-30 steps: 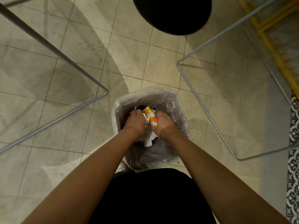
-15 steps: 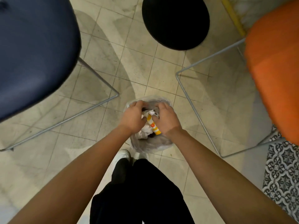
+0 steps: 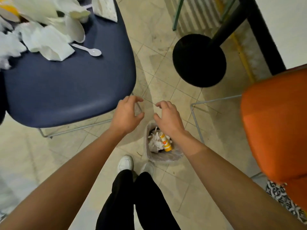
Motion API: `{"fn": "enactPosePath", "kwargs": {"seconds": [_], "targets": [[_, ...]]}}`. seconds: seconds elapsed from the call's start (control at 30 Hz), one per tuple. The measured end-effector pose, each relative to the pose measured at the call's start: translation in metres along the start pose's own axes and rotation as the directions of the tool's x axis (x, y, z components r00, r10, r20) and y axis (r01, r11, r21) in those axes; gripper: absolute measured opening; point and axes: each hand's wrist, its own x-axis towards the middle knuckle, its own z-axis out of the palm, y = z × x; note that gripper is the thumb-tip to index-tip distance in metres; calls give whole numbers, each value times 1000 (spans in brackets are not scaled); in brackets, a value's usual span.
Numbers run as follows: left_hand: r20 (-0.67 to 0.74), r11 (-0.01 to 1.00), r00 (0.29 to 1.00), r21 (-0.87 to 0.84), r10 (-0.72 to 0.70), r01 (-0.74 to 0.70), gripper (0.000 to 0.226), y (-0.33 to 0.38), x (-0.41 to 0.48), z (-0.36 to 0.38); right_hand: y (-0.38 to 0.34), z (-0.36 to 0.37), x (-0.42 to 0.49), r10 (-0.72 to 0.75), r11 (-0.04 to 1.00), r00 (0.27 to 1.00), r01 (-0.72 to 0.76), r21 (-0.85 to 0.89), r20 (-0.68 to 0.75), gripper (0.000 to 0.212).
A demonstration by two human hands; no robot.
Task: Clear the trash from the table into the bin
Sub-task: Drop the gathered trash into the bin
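Note:
A small bin lined with a clear plastic bag stands on the tiled floor by my feet. Inside lie crumpled white paper and a white and yellow paper cup. My left hand and my right hand hover above and just beyond the bin, fingers curled apart, holding nothing. On the dark blue table at upper left lie white napkins and wrappers, a white plastic spoon and a yellow item at the corner.
An orange seat is at the right. A black round pedestal base with its post stands ahead. Grey wire chair legs rest on the floor near the bin. My white shoes are beside the bin.
My hands let go of the cup and paper into the bin and lifted up and apart. The view rose, bringing the blue table's trash into sight.

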Motion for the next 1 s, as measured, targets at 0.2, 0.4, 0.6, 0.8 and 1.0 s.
{"fn": "enactPosePath", "kwargs": {"seconds": [0.2, 0.4, 0.6, 0.8, 1.0], "targets": [[-137, 997, 988, -36, -70, 65, 39, -24, 8, -50, -58, -9, 26, -96, 995, 995, 97, -40, 24, 39], [-174, 992, 977, -51, -124, 116, 41, -55, 33, -100, -118, -10, 65, -143, 988, 989, 144, -57, 22, 38], [-155, 986, 974, -54, -165, 159, 40, -92, 65, -144, -170, 0, 106, -115, 991, 992, 118, -64, 50, 39], [-193, 977, 958, -43, -213, 209, 39, -129, 93, -181, -210, 14, 138, -116, 990, 991, 120, -73, 66, 38], [-210, 965, 942, -42, -261, 259, 35, -147, 111, -199, -227, 21, 166, -152, 977, 985, 162, -138, 85, 37]]}}
